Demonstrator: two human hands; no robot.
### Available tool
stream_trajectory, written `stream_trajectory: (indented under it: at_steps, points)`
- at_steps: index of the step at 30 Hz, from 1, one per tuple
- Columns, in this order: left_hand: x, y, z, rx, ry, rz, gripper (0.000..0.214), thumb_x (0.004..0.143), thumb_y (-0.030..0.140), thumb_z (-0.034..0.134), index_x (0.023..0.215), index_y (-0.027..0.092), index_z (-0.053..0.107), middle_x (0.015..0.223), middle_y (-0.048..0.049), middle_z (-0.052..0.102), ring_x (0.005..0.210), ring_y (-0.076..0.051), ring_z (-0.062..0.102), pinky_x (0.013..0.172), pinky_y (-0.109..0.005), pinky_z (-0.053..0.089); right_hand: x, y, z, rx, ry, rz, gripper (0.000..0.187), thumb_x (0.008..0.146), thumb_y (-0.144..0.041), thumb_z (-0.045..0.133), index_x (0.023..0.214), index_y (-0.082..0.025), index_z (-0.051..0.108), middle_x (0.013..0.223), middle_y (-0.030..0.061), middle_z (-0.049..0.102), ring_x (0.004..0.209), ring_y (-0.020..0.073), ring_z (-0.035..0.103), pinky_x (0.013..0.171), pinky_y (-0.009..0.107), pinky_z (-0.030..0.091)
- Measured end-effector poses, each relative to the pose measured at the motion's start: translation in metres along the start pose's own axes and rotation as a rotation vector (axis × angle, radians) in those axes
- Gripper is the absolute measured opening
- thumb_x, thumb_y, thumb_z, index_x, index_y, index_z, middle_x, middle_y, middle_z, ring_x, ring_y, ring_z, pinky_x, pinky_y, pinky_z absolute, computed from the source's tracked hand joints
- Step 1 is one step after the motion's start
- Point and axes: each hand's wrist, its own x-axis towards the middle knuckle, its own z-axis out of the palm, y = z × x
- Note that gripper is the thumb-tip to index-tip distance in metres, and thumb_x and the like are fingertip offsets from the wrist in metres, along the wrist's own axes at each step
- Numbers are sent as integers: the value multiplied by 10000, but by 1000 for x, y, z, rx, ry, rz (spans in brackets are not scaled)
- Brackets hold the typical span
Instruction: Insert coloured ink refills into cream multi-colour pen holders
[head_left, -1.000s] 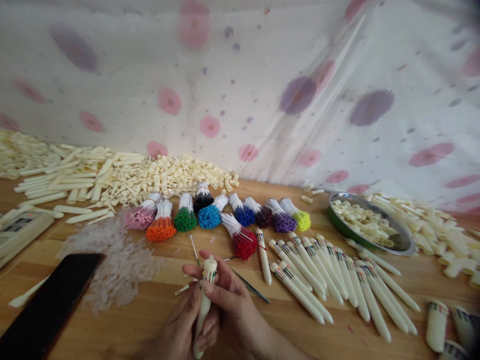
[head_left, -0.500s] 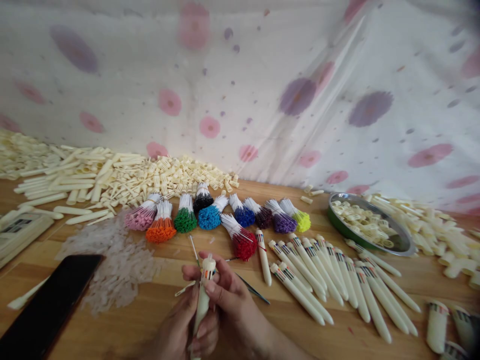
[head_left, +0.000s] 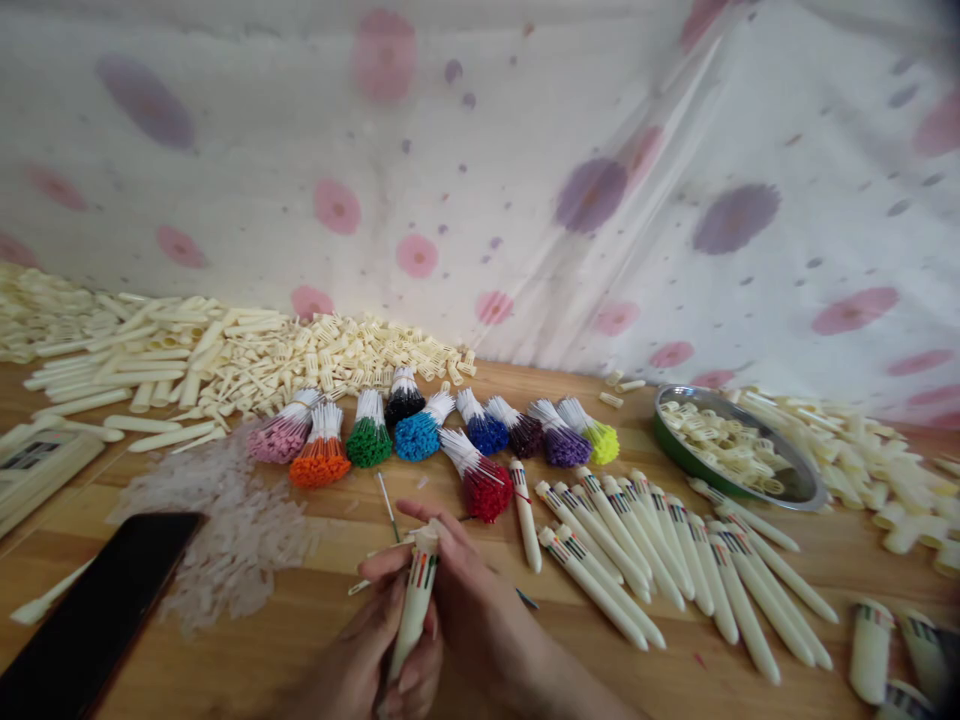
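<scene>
A cream multicolour pen (head_left: 414,610) stands tilted in front of me, its upper slots showing several coloured sliders. My left hand (head_left: 367,640) is closed around its lower barrel. At its top end, my right hand (head_left: 469,590) holds the pen from the right, fingers reaching over and behind the tip. Part of that grip is hidden behind the pen. Just beyond the hands lie a thin refill with a green end (head_left: 388,505) and a dark pointed tool (head_left: 526,598), mostly covered by my right hand. A bundle of red refills (head_left: 486,490) lies behind them.
More refill bundles (head_left: 424,430) in several colours line the table's middle. Many multicolour pens (head_left: 630,540) lie at right, near a metal bowl (head_left: 814,490) of cream parts. At left are a phone (head_left: 97,610), clear plastic pieces (head_left: 225,550) and a heap of cream parts (head_left: 262,350).
The pen has turned in my hands, so different coloured sliders face me. My right thumb has moved off the pen's front, and the right fingers now reach over the top.
</scene>
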Motion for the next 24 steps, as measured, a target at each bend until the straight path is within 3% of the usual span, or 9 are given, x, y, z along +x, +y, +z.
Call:
stream_trajectory:
  at_steps: [3, 8, 13, 20, 24]
  points:
    - [0, 1, -1, -37, 21, -30, 385, 679, 543, 682, 643, 163, 630, 376, 108, 360, 287, 7, 136, 305, -111, 183, -1, 4, 1, -40, 29, -50, 467, 785, -400, 650, 1153, -211, 434, 972, 66, 697, 891, 180, 644, 765, 308, 458]
    - [0, 3, -2, -90, 37, -40, 393, 660, 507, 719, 545, 156, 585, 374, 108, 360, 292, 20, 108, 301, -92, 168, 0, 14, -1, -216, 80, -164, 507, 791, -388, 656, 1201, -249, 393, 1125, 56, 644, 1018, 166, 599, 864, 306, 432]
    - [0, 2, -1, -81, 56, -39, 348, 658, 500, 726, 648, 166, 628, 387, 115, 365, 297, 23, 84, 297, -88, 156, 0, 15, -5, -261, 4, -190, 644, 812, -381, 635, 1311, -263, 245, 1159, 72, 622, 1068, 177, 578, 900, 336, 414]
    - [0, 5, 7, -8, 18, -7, 353, 700, 522, 679, 664, 176, 620, 372, 110, 371, 281, 6, 130, 303, -110, 190, 0, 4, -5, -218, -77, -145, 646, 785, -426, 650, 1285, -240, 287, 1043, 74, 672, 987, 189, 613, 779, 308, 445]
    - [1, 2, 5, 99, 41, 3, 425, 678, 589, 652, 611, 178, 566, 364, 99, 387, 272, -6, 186, 298, -127, 183, 4, 0, -5, -44, -48, 10, 589, 791, -611, 501, 1192, -196, 385, 814, 63, 707, 719, 182, 656, 648, 286, 450]
